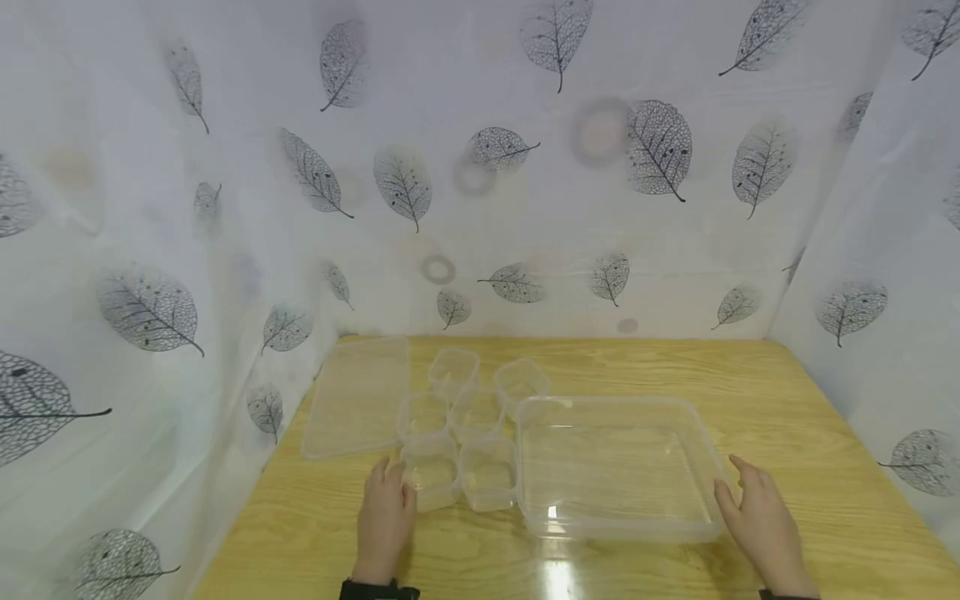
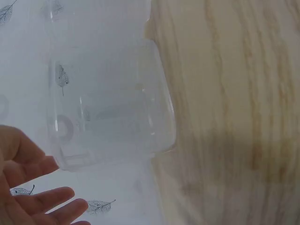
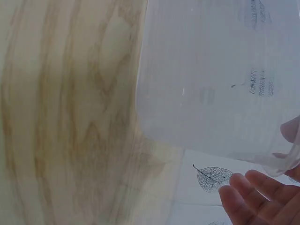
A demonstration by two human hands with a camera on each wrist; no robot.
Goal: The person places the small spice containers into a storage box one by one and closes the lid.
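Observation:
My left hand (image 1: 385, 521) rests at the front left, fingers loosely extended, beside a small clear plastic container (image 1: 431, 473). In the left wrist view a fingertip appears to touch the edge of that small container (image 2: 112, 108); no grip shows. My right hand (image 1: 767, 527) is at the right side of a large clear plastic box (image 1: 618, 527). Seen from the right wrist, its thumb and spread fingers (image 3: 255, 199) lie near the rim corner of the large box (image 3: 206, 117), uncurled. Whether they touch the rim I cannot tell.
Several more small clear containers (image 1: 489, 475) stand clustered left of the large box. A flat clear lid (image 1: 358, 398) lies at the back left of the wooden table (image 1: 780, 408). Leaf-patterned curtains (image 1: 555, 225) enclose the table behind and on both sides.

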